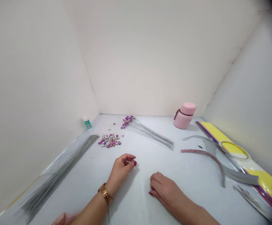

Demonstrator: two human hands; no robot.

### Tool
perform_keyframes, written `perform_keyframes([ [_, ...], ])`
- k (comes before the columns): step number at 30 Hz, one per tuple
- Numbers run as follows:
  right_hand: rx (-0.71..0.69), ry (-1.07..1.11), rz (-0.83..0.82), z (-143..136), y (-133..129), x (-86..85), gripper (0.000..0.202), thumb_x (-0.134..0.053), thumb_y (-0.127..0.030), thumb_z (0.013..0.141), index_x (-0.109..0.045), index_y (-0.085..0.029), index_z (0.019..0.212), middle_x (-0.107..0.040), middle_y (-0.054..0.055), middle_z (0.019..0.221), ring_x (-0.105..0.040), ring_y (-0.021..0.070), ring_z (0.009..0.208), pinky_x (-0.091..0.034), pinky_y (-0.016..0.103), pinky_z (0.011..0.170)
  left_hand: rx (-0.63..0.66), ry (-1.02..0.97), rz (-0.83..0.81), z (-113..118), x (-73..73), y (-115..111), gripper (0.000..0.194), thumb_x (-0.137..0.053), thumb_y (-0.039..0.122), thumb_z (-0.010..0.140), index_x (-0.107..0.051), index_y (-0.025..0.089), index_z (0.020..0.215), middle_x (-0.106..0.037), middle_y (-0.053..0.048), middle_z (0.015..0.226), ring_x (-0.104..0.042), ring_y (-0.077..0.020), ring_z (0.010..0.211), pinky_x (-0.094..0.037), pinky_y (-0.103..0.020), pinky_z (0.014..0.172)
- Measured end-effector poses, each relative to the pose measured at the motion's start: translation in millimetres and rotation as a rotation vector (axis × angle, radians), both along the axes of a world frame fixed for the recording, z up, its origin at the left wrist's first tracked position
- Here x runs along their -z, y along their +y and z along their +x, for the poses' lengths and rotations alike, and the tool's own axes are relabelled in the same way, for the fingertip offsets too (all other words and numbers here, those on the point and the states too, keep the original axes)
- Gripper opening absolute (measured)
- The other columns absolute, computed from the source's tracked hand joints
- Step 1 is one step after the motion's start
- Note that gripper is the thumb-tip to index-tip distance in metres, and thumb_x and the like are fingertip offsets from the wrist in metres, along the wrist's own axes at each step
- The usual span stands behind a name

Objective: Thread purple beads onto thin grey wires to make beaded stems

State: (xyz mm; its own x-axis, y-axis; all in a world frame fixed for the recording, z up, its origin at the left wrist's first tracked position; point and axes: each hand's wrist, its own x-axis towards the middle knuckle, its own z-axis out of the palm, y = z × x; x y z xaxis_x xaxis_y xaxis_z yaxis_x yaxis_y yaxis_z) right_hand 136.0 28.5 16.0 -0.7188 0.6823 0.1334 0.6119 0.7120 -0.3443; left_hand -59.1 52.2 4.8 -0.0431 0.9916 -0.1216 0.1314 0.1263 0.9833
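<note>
My left hand (124, 164), with a gold watch at its wrist, hovers just over the white table. Its fingers are bent, and a small gap shows between thumb and fingertips with nothing visible in it. Curled loosely with its back up, my right hand (164, 187) is at the table to the right; its palm side is hidden, so I cannot tell if anything is inside. Beyond my left hand lies a pile of small purple, silver and pinkish beads (110, 140). Farther back is a bundle of thin wires (153, 133) with purple and silver beads (128, 120) at their far-left ends.
A thick bundle of bare grey wires (63, 175) runs along the left edge. A green-and-white bottle (87, 122) stands behind it. At the back right is a pink flask (184, 117). Curved strips (210, 156), a tape roll (234, 150) and yellow sheets (264, 179) lie right.
</note>
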Motion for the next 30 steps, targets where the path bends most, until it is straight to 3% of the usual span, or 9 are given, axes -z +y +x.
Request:
perform_keyframes([
  [4, 0.098, 0.004, -0.005, 1, 0, 1.6, 0.013, -0.042, -0.012, 0.084, -0.045, -0.019, 0.073, -0.053, 0.002, 0.071, -0.05, 0.0142, 0.063, -0.042, 0.024, 0.056, -0.016, -0.229, -0.124, 6, -1.6, -10, 0.023, -0.061, 0.029, 0.068, -0.057, 0.015, 0.086, -0.06, -0.002, 0.076, -0.056, -0.009, 0.059, -0.045, -0.021, 0.059],
  [6, 0.113, 0.003, -0.017, 3, 0, -1.0, 0.007, -0.048, -0.014, 0.081, -0.046, -0.019, 0.076, -0.054, 0.002, 0.074, -0.051, 0.0142, 0.065, -0.042, 0.023, 0.056, -0.029, -0.326, -0.172, 7, -3.4, -13, 0.024, -0.063, 0.028, 0.067, -0.057, 0.015, 0.086, -0.06, -0.002, 0.076, -0.056, -0.0086, 0.06, -0.046, -0.022, 0.062],
  [9, 0.06, -0.048, 0.035, 4, -2, -2.0, 0.011, -0.058, -0.016, 0.074, -0.048, -0.019, 0.077, -0.054, 0.003, 0.08, -0.052, 0.0153, 0.071, -0.043, 0.023, 0.059, -0.024, -0.46, -0.234, 8, -6.0, -16, 0.024, -0.064, 0.024, 0.067, -0.058, 0.015, 0.089, -0.06, -0.002, 0.076, -0.057, -0.0081, 0.062, -0.046, -0.022, 0.068],
  [13, 0.013, -0.113, 0.127, 6, -4, 8.6, 0.012, -0.047, -0.014, 0.081, -0.048, -0.018, 0.07, -0.053, 0.004, 0.074, -0.052, 0.0164, 0.067, -0.042, 0.025, 0.055, 0.008, -0.591, -0.296, 10, -9.1, -18, 0.016, -0.061, 0.02, 0.072, -0.061, 0.013, 0.086, -0.06, -0.002, 0.073, -0.057, -0.008, 0.064, -0.046, -0.02, 0.069],
  [17, 0.024, -0.12, 0.145, 5, -5, 17.9, 0.018, -0.036, -0.016, 0.087, -0.048, -0.017, 0.074, -0.052, 0.005, 0.074, -0.052, 0.0178, 0.067, -0.041, 0.027, 0.056, 0.027, -0.66, -0.352, 13, -11.1, -20, 0.008, -0.06, 0.018, 0.073, -0.062, 0.012, 0.079, -0.061, -0.004, 0.075, -0.059, -0.0094, 0.069, -0.047, -0.018, 0.069],
  [21, 0.076, -0.118, 0.13, 8, -5, 13.4, 0.019, -0.032, -0.017, 0.089, -0.047, -0.018, 0.077, -0.051, 0.003, 0.071, -0.051, 0.015, 0.06, -0.039, 0.024, 0.051, 0.02, -0.72, -0.385, 13, -10.5, -22, 0.006, -0.061, 0.016, 0.073, -0.06, 0.013, 0.078, -0.062, -0.006, 0.081, -0.061, -0.0109, 0.076, -0.048, -0.018, 0.074],
  [26, 0.106, -0.178, 0.033, 17, -7, 0.7, 0.009, -0.044, -0.013, 0.082, -0.046, -0.02, 0.076, -0.051, 0.001, 0.076, -0.052, 0.0129, 0.062, -0.039, 0.022, 0.052, -0.033, -0.72, -0.386, 10, -6.1, -20, 0.011, -0.062, 0.013, 0.072, -0.059, 0.013, 0.083, -0.063, -0.005, 0.083, -0.062, -0.0126, 0.08, -0.048, -0.02, 0.078],
  [30, 0.076, -0.343, 0.119, 18, -11, 2.6, 0.017, -0.045, -0.003, 0.075, -0.045, -0.02, 0.071, -0.051, 0.0, 0.073, -0.052, 0.0135, 0.058, -0.035, 0.023, 0.047, -0.032, -0.712, -0.387, 10, -3.8, -20, 0.013, -0.062, 0.013, 0.072, -0.06, 0.013, 0.085, -0.062, -0.006, 0.086, -0.062, -0.0144, 0.083, -0.047, -0.022, 0.082],
])
